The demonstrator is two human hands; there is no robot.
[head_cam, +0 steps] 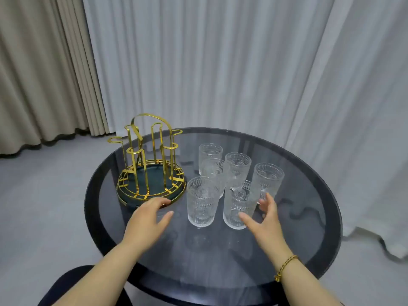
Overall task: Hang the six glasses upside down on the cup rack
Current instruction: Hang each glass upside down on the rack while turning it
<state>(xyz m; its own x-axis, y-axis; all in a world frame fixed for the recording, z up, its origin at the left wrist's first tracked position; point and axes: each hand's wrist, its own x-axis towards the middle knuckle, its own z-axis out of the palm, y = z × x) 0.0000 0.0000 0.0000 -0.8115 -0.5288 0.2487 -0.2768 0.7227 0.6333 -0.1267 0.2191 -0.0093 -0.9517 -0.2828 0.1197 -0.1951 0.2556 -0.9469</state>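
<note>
Your right hand is open, thumb and fingers spread around the lower part of the nearest glass on the right. The thumb tip lies against its near wall and the fingers curve behind it; you cannot tell whether those fingers press the glass, since they are seen through it. A gold chain bracelet sits on that wrist.

Your left hand is open too, palm down and holding nothing. Its fingertips reach the front rim of the cup rack, and contact with the rim is hard to make out.

All six glasses stand upright on the counter, grouped just right of the rack. The front left glass stands beside the one at your right hand. Behind them stand a middle glass, a taller-looking one, a glass on the far right and the farthest glass. The clear, patterned walls overlap, so the lower edges of the back glasses blur into each other.

The rack is gold wire on a dark round base, its arms bare. The counter is a round dark glass top that shows reflections. Its near edge is partly covered by your forearms. Curtains hang behind, and a dark shape at the bottom left is cut off by the frame.
</note>
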